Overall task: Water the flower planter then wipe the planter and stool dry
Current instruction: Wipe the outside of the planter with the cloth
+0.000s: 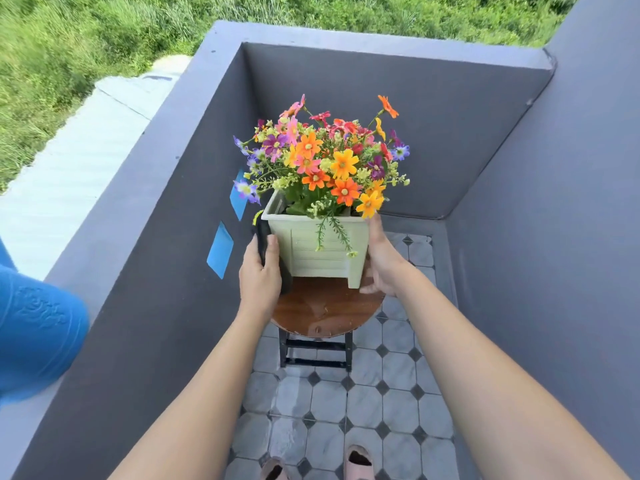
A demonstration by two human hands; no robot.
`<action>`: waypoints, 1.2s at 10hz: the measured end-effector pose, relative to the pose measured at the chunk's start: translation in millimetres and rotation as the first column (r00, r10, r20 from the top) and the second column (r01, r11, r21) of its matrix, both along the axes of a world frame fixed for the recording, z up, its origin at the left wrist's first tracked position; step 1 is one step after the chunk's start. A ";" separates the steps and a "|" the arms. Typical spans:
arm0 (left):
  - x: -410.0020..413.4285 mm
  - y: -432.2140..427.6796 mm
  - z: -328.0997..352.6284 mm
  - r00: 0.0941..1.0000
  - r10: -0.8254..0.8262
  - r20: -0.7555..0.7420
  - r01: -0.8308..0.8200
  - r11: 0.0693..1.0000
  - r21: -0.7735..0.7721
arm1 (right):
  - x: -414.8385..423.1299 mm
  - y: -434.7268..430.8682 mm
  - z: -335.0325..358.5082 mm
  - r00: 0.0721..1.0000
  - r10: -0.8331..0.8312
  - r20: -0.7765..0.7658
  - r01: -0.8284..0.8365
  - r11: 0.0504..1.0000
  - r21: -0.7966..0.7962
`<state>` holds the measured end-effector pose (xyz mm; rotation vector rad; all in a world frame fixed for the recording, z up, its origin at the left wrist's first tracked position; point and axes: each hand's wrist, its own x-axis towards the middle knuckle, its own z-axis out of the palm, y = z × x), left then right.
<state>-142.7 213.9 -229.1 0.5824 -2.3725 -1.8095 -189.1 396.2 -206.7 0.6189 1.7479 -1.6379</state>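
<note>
Left hand (259, 275) grips dark cloth (262, 237) against planter (322, 251); right hand (382, 265) grips its right side, on stool (322, 313).

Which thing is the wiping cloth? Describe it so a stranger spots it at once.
Find the round wooden stool in the grey-walled corner; above its seat is a pale green planter of bright flowers. The left hand holds a dark cloth against its left side: black and limp beside the pale pot.
</note>
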 end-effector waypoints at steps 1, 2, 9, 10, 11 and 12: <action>1.9 17.1 -3.6 0.997 0.041 -0.066 -0.051 0.987 -0.153 | -2.9 -0.3 5.1 0.999 -0.043 0.009 0.043 0.999 0.025; 1.0 28.9 -4.1 0.992 0.031 -0.121 -0.058 0.972 -0.229 | -6.1 -1.3 3.5 0.998 -0.062 0.023 0.062 0.998 0.027; 10.2 52.4 -12.2 0.997 -0.048 -0.067 0.004 0.844 -0.536 | -23.8 -0.5 8.8 0.984 -0.160 0.081 0.161 0.987 -0.007; -2.9 45.0 -10.9 0.988 0.059 -0.146 -0.115 0.903 -0.413 | -23.6 -0.4 8.0 0.983 -0.159 0.094 0.161 0.987 -0.022; -17.8 52.5 1.6 0.989 0.101 -0.104 -0.138 0.880 -0.454 | -25.2 -3.3 6.8 0.980 -0.162 0.115 0.166 0.986 -0.026; -4.8 61.8 3.4 0.995 -0.056 -0.077 0.012 0.881 -0.473 | -26.6 -2.5 7.7 0.979 -0.167 0.120 0.171 0.985 -0.025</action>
